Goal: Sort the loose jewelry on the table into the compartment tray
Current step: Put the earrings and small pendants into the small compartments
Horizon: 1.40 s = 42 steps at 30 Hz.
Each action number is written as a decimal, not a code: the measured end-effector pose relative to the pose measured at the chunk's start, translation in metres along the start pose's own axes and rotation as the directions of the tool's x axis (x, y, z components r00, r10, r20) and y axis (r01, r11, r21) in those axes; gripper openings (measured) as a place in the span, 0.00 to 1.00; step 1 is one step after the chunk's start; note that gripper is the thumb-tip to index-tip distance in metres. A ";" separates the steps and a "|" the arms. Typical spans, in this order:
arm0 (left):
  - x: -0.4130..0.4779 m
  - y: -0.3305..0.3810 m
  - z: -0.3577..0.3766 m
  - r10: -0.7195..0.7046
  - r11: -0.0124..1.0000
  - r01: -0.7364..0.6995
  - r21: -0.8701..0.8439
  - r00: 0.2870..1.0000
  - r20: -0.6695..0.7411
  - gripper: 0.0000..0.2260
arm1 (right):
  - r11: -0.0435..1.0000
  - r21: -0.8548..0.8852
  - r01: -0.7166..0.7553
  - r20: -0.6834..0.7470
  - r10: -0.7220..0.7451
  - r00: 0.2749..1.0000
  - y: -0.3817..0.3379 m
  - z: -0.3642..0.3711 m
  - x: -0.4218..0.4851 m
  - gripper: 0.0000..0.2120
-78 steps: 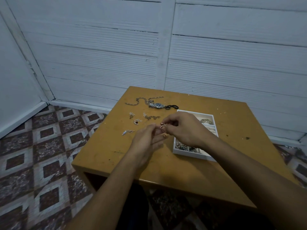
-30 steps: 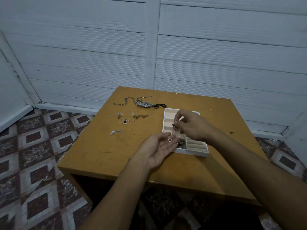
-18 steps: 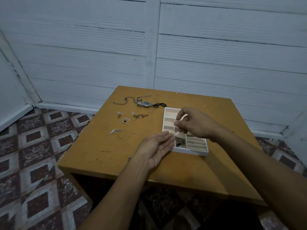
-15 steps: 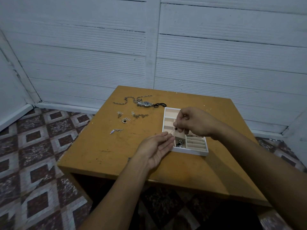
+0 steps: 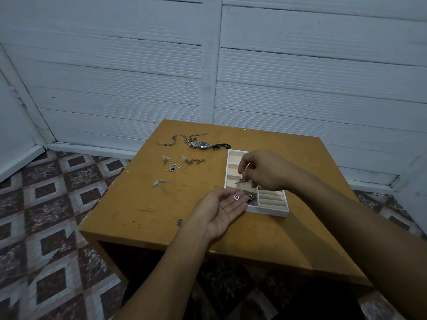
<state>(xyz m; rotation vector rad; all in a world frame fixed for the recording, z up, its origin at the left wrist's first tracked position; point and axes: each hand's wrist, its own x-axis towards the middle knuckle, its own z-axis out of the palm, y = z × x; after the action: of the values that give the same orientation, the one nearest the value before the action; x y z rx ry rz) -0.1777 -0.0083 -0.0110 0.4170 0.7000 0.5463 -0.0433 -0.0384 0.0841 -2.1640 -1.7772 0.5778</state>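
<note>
A white compartment tray (image 5: pixel 269 210) lies on the brown table (image 5: pixel 147 204), right of centre. My right hand (image 5: pixel 265 172) hovers over the tray's left column and pinches a small dark earring (image 5: pixel 239 181) just above a compartment. My left hand (image 5: pixel 221 209) is palm up at the tray's near left corner, fingers straight, with a small heart-shaped ring (image 5: pixel 236 197) lying on the fingertips. Dark jewelry (image 5: pixel 251 197) sits in the tray's nearest left compartment. Loose pieces remain on the table: a watch (image 5: pixel 201 144), a chain (image 5: pixel 172 140) and several small earrings (image 5: pixel 172 167).
A silver pendant (image 5: pixel 160 182) lies alone toward the table's left edge. Ring rolls (image 5: pixel 271 199) fill the tray's near right part. White panelled walls stand behind the table. Patterned tile floor (image 5: pixel 46 215) lies to the left.
My right hand took one small piece from my left palm and carried it over the tray's left column, lowering it a little. My left hand stayed palm up with the heart ring.
</note>
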 end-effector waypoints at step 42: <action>0.035 0.043 0.025 0.182 0.907 -0.139 0.398 0.981 -0.072 0.15 | 0.995 0.058 -0.075 -0.154 0.083 0.985 0.049 0.021 0.016 0.10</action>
<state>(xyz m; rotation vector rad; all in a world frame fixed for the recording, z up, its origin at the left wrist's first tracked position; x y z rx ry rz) -0.1523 0.0416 0.0121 0.8314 0.8885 0.5875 -0.0077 -0.0334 0.0411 -2.1881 -1.5845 0.4536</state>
